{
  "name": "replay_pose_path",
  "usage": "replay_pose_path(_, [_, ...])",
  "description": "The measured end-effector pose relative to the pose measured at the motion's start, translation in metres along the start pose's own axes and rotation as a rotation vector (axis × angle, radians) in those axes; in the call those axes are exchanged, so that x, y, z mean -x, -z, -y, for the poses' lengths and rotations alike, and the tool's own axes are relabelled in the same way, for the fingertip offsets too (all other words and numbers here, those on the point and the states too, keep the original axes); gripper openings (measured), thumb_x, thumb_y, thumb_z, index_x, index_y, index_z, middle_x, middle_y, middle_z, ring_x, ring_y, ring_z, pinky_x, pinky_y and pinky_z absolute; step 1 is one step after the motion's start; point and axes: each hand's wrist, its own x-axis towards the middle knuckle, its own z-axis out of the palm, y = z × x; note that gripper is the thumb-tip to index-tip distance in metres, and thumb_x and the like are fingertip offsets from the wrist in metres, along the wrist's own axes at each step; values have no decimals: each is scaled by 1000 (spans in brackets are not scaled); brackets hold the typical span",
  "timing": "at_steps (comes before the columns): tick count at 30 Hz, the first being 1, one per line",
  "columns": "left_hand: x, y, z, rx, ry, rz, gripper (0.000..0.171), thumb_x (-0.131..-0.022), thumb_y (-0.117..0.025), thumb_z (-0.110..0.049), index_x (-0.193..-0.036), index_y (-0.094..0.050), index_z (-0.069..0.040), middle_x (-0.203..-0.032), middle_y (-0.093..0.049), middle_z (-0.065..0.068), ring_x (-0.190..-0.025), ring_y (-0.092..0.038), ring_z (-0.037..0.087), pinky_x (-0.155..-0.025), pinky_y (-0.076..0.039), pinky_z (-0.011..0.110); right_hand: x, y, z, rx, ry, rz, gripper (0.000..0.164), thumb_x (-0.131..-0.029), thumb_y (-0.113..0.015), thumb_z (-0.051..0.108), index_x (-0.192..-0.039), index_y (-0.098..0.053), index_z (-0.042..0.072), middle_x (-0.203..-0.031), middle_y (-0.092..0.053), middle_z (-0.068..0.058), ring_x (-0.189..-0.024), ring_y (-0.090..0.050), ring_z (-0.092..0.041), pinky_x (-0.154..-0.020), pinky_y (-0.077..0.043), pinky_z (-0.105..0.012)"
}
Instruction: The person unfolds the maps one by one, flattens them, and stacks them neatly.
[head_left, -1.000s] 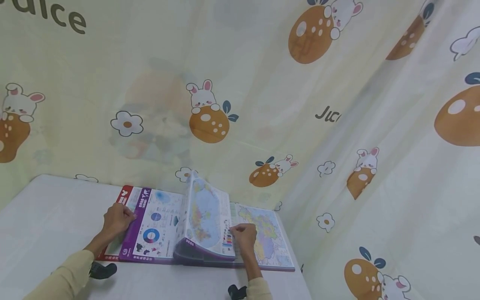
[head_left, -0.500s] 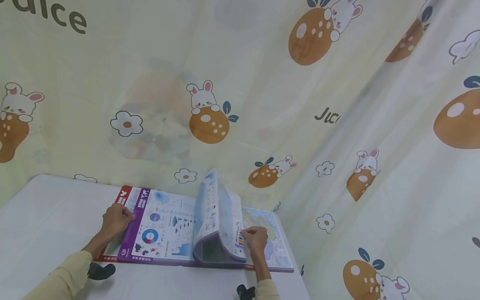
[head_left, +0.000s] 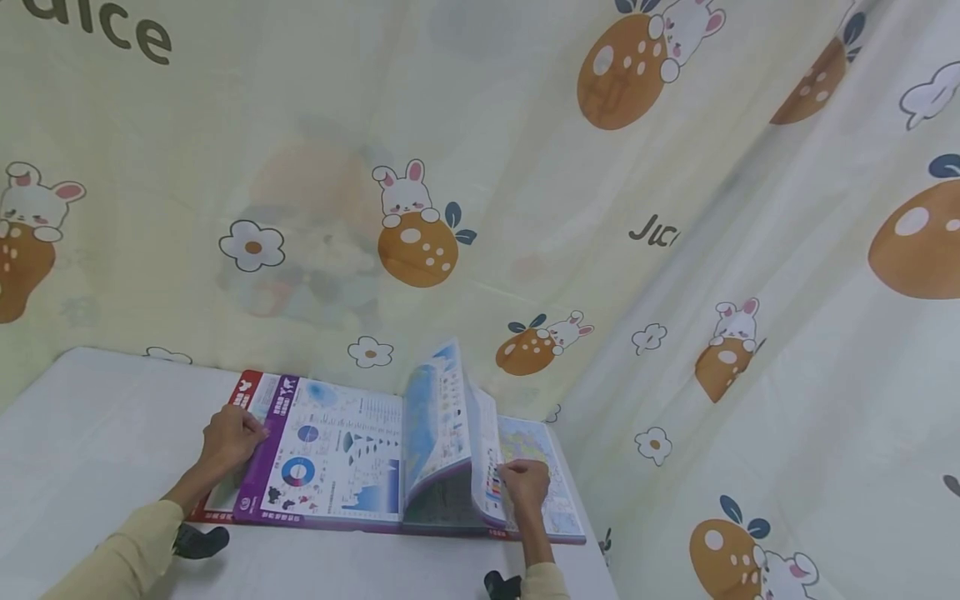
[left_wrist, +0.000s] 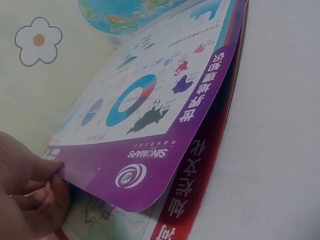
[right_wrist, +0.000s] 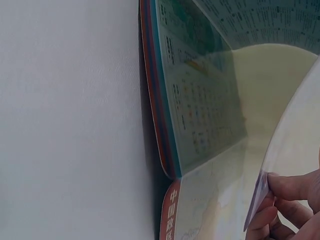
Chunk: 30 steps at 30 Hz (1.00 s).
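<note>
A purple-bordered world map sheet [head_left: 341, 475] lies unfolded on the left, with charts and SINOMAPS print on its face. My left hand [head_left: 228, 437] pinches its left edge between thumb and finger; in the left wrist view that purple corner [left_wrist: 135, 175] is lifted off the red-bordered map [left_wrist: 187, 205] beneath. Further right, a folded panel [head_left: 438, 425] of the purple map stands arched up. My right hand [head_left: 527, 483] pinches the panel's free edge, seen close in the right wrist view beside the thumb and fingers [right_wrist: 292, 187]. Part of the lower map [head_left: 558, 475] shows at the right.
The maps lie on a white-covered table [head_left: 127, 425]. Behind and to the right hangs a curtain [head_left: 315, 300] printed with rabbits and oranges, close to the maps' far edge. A black strap piece [head_left: 201, 542] hangs at the left wrist, another [head_left: 501, 585] at the right.
My right hand has moved right with the pinched edge. The arched panel has shifted right with it, uncovering more of the purple map's charts. My left hand has stayed nearly in place.
</note>
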Motion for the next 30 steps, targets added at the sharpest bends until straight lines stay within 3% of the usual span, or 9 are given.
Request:
replay_pose_path(10, [-1,3,-4,-16,-2,-6,23,-99,-72,-2,-104,-72,21,-99,-75,38,-72,-70,31,-60,-55,35,-7,11,-10,49,1,-19,8,-82,-84,4,-83,-82,-4,-83,-79,-17,-78,-68,-30,-79,-47,-39])
replay_pose_path(14, [-1,8,-5,-26,-9,-21,25,-99,-73,-2,-105,-71,21,-100,-74,39,-73,-70,33,-62,-56,38,-49,-3,-65,79,-23,-15,6,-80,-85,11,-77,-84,7,-82,-79,-12,-80,-69,-30,-81,-47,-41])
replay_pose_path(17, [1,11,-3,-29,9,-19,27,-100,-73,-4,-106,-70,22,-100,-73,39,-75,-70,35,-64,-57,40,-69,-10,-95,82,-13,-25,6,-78,-85,13,-72,-83,12,-78,-77,-7,-76,-65,-27,-78,-46,-39])
replay_pose_path(23, [1,17,0,-40,26,-34,25,-100,-72,-4,-105,-69,21,-100,-72,39,-76,-71,37,-65,-57,41,-35,15,-53,40,-33,-25,6,-80,-83,8,-79,-83,2,-79,-76,-17,-75,-66,-33,-79,-49,-44])
replay_pose_path(25, [1,18,1,-43,34,-43,24,-100,-72,-3,-104,-69,20,-101,-72,39,-77,-72,38,-66,-58,42,-42,14,-69,39,2,-28,7,-81,-83,11,-78,-83,4,-75,-75,-14,-71,-65,-30,-75,-49,-40])
replay_pose_path(30, [3,23,3,-45,60,-50,24,-100,-72,-3,-103,-68,20,-102,-71,39,-81,-72,43,-71,-61,49,-44,19,-75,72,-8,-31,10,-81,-82,14,-77,-83,5,-73,-74,-12,-66,-63,-28,-68,-47,-35])
